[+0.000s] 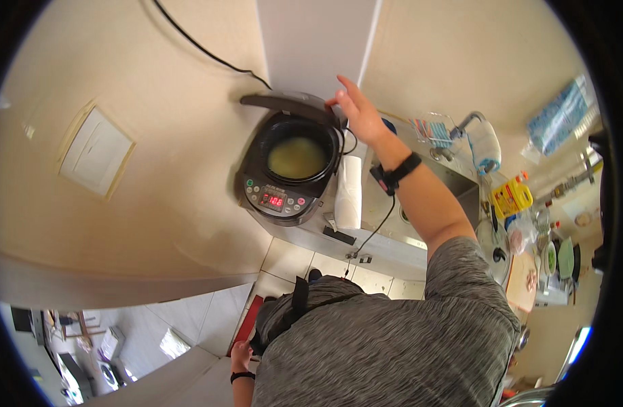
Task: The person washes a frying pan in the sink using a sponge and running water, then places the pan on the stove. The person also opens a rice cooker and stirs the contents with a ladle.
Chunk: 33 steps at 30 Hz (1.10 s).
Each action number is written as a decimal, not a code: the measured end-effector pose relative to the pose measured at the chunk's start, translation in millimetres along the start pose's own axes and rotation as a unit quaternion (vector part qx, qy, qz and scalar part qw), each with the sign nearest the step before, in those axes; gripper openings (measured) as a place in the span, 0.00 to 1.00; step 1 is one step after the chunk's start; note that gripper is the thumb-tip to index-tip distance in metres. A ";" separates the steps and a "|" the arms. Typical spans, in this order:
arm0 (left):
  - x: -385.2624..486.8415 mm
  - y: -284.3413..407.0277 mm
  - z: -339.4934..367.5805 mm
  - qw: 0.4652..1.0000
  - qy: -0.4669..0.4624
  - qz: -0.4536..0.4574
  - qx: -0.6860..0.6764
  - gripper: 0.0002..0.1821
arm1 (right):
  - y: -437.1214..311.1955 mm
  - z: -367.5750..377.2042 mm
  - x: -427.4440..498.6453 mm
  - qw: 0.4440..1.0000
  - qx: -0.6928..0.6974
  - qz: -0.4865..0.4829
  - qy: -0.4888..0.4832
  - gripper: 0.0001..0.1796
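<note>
A black rice cooker (291, 203) stands on the counter with its lid (291, 104) raised. Its inner pot holds a cloudy, yellowish liquid (297, 157), and red digits glow on the front panel. My right hand (360, 112) is at the right edge of the lid, fingers spread; one fingertip is at or very near the edge, with no grip around it. Low beside my body is my left hand (241, 353), fingers curled; whether it holds anything cannot be seen. A white paper roll (348, 193) lies right of the cooker.
Right of the roll is a metal sink (456, 188) with a faucet and a wire rack (433, 129). Farther right are a yellow jug (512, 197), a lidded pot (494, 249) and a cutting board (521, 280) bearing pieces of food. A cable hangs from my right wristband.
</note>
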<state>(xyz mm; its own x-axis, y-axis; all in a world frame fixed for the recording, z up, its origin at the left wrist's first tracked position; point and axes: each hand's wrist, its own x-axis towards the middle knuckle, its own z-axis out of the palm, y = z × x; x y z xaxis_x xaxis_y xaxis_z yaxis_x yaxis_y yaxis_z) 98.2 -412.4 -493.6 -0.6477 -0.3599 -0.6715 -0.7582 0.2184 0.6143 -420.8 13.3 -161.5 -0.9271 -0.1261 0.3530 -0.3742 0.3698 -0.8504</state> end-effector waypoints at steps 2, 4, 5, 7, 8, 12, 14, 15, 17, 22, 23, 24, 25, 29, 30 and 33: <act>17.9 14.9 -13.9 0.999 -0.022 -0.026 0.015 0.14 | 1.0 -15.1 9.2 1.000 0.004 0.019 -0.018 0.38; 47.7 31.8 -28.3 0.999 -0.035 -0.032 0.021 0.14 | -0.9 -25.2 12.2 0.998 0.009 0.047 -0.026 0.40; 62.8 40.8 -35.5 0.998 -0.039 -0.033 0.023 0.14 | -3.0 -28.9 11.6 0.997 0.029 0.063 -0.025 0.40; 86.1 59.2 -45.1 0.996 -0.040 -0.064 0.036 0.15 | -8.3 -33.6 11.5 0.994 0.057 0.094 -0.021 0.40; 94.8 69.4 -51.6 0.995 -0.031 -0.057 0.080 0.17 | -10.3 -35.1 10.4 0.995 0.057 0.086 -0.019 0.41; 107.9 105.1 -65.7 0.996 -0.032 -0.004 0.080 0.18 | -10.3 -35.9 13.5 0.994 0.050 0.100 0.011 0.41; 109.5 108.7 -70.0 0.993 -0.043 0.022 0.105 0.18 | -5.2 -35.5 17.8 0.994 0.039 0.090 0.054 0.38; 112.7 105.5 -71.5 0.991 -0.048 0.044 0.116 0.18 | -1.9 -35.2 18.3 0.993 0.027 0.072 0.087 0.36; 123.1 87.0 -75.1 0.989 -0.050 0.030 0.137 0.18 | 5.4 -31.3 14.9 0.983 0.026 0.034 0.178 0.29; 169.1 20.9 -77.2 0.909 -0.101 0.206 0.347 0.17 | 32.4 -11.1 -64.2 0.939 0.088 0.036 0.330 0.07; 175.2 12.8 -81.3 0.923 -0.140 0.150 0.327 0.17 | 39.3 0.0 -88.6 0.939 0.050 0.036 0.339 0.07; 177.7 6.9 -80.2 0.936 -0.158 0.106 0.297 0.17 | 44.4 3.7 -121.9 0.946 -0.117 0.055 0.299 0.10; 178.9 3.9 -80.5 0.940 -0.175 0.083 0.281 0.17 | 48.2 13.4 -148.1 0.952 -0.090 0.149 0.251 0.12; 181.3 20.7 -71.6 0.928 -0.229 0.076 0.283 0.17 | 46.3 24.7 -243.0 0.941 -0.110 0.255 0.193 0.15; 180.4 29.4 -66.8 0.923 -0.241 0.082 0.288 0.17 | 41.5 21.9 -260.3 0.936 -0.119 0.268 0.193 0.16; 181.8 52.2 -46.2 0.904 -0.279 0.097 0.309 0.16 | 31.1 1.1 -308.4 0.913 -0.152 0.322 0.200 0.17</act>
<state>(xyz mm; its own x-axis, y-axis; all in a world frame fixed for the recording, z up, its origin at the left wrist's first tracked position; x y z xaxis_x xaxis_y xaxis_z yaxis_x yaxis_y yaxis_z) -55.6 -508.3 -564.5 -0.5789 0.2143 -0.7867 -0.4116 0.7561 0.5088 -146.6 62.6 -297.2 -0.8472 0.5310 -0.0166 0.3257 0.4946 -0.8057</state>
